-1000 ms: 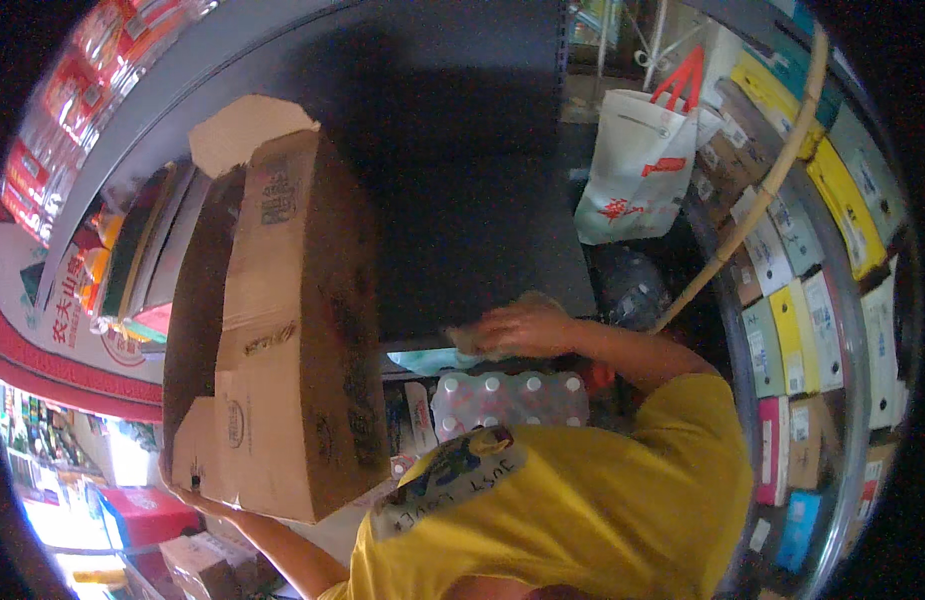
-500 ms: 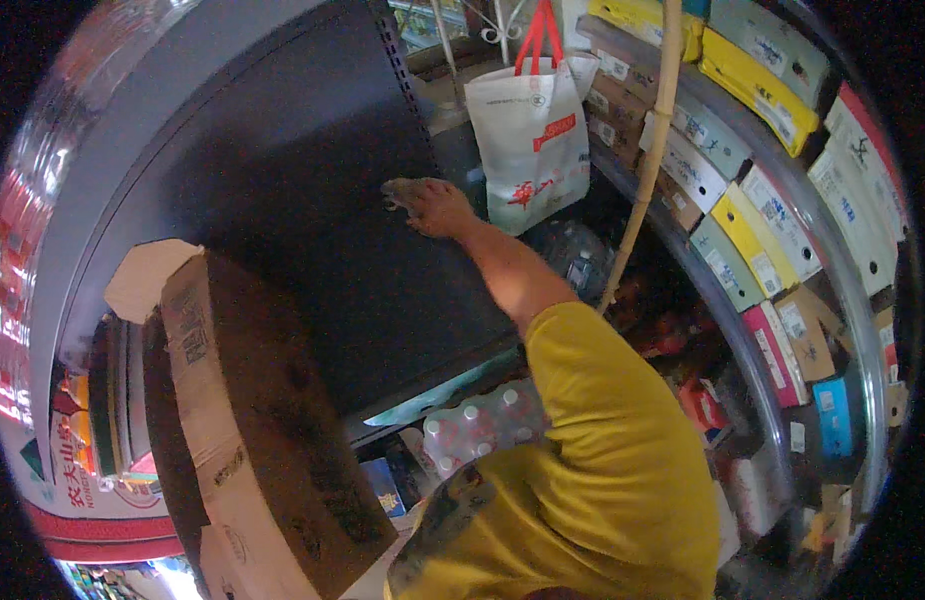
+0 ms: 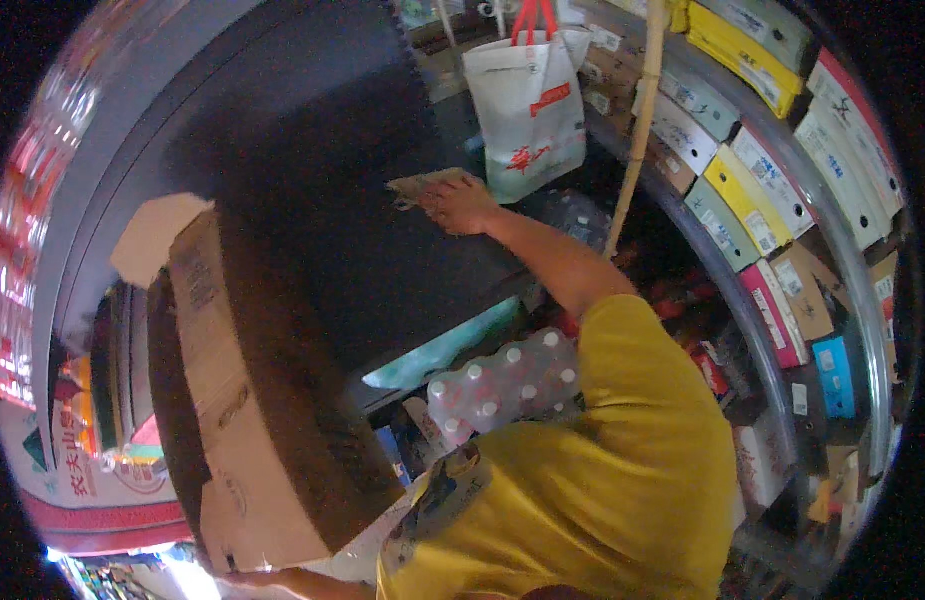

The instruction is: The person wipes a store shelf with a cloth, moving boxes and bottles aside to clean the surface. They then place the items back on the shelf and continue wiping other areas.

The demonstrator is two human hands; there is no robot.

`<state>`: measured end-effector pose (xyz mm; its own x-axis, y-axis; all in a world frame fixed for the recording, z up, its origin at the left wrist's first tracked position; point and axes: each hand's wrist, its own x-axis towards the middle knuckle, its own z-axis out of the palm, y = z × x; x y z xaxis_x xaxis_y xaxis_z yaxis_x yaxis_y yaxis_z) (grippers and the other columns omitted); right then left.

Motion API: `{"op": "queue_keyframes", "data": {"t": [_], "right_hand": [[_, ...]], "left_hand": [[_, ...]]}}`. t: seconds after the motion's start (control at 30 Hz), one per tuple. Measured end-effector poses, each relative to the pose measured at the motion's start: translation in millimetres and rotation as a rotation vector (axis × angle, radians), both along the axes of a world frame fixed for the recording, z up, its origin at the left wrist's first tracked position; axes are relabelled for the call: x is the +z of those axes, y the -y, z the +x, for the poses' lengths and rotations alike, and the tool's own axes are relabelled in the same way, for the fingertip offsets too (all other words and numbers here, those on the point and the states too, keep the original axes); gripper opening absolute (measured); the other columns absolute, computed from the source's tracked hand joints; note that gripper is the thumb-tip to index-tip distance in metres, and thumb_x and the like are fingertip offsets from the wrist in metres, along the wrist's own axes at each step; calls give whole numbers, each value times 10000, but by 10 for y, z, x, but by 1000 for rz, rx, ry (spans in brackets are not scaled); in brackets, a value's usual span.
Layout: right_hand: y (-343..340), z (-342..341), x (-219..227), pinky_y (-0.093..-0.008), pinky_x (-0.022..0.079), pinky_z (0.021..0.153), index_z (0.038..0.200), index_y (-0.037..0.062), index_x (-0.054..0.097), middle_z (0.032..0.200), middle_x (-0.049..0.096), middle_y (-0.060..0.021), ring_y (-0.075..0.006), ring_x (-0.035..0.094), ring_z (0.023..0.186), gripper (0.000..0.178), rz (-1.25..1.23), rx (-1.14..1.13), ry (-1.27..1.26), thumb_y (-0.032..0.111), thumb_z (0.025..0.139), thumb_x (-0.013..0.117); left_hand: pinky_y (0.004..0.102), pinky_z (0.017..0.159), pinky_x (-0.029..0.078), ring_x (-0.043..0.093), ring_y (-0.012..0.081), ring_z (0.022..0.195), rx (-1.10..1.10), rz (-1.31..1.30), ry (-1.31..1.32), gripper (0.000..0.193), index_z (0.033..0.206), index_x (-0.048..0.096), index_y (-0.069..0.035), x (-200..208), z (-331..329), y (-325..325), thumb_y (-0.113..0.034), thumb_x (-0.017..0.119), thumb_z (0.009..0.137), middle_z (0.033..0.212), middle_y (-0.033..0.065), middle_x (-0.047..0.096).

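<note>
Dark shelf (image 3: 352, 270) space spreads ahead of you, smooth and matte, with stacked boxes (image 3: 747, 205) curving down your right side. Your right hand (image 3: 462, 205) grasps a brownish cloth (image 3: 419, 186) against that surface, near the white carrier bag (image 3: 527, 115). Treat the cloth as light, limp and hard to damage; a bunched grip with the palm spread over it should suit, since its frayed edge sticks out past your fingers.

Your left hand (image 3: 247, 579) touches the near lower end of the long cardboard box (image 3: 267, 400), which stands tilted at your left; the frame's edge hides most of the fingers, so I can't tell how firmly they close. That box looks stiff along its walls but floppy at the loose far flap (image 3: 162, 240). Probably light for its length, it would be better held by a lower corner or a folded edge than by the flap.

As for writing, the carrier bag bears large red characters and a red block; the cardboard has dark printed marks; the stacked boxes wear pale stickers with dark writing, mostly too small to read. The shrink-wrapped bottles (image 3: 502, 385) show no legible label.
</note>
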<state>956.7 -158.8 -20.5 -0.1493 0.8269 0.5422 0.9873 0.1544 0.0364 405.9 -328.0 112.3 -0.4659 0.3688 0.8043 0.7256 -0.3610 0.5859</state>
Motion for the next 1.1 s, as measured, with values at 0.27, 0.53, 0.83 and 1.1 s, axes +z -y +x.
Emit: {"op": "queue_keyframes", "data": {"t": [0.27,0.53,0.83,1.1], "right_hand": [[718,-472,17,-402,381,872,1108,182,529,1150,494,-60,-281,461,1028,436,-108,146,-159,142,677,588],[1140,-1722,-280,-385,417,811,1031,125,566,1034,546,-90,-288,511,931,370,-112,420,-388,62,666,569],[1604,-2195,-289,-312,439,802,1117,83,515,1083,538,-78,-199,540,953,301,-193,249,-1093,102,817,495],[1533,-587,-68,-376,376,895,1156,97,481,1238,403,-143,-326,409,1104,373,5,-358,-263,106,785,521]], "left_hand": [[416,886,385,457,271,1047,-30,-55,28,528,1151,445,3,35,-74,119,-378,179,898,1136,154,470],[427,893,373,459,293,1033,-200,14,20,531,1138,446,10,2,-155,87,-407,229,892,1122,170,469],[452,891,372,455,316,1043,-232,-5,-22,614,1141,436,24,-39,-270,85,-467,167,889,1127,190,465],[429,892,379,458,289,1035,-130,-16,74,634,1137,447,23,-48,-215,58,-490,180,875,1133,174,465]]}}
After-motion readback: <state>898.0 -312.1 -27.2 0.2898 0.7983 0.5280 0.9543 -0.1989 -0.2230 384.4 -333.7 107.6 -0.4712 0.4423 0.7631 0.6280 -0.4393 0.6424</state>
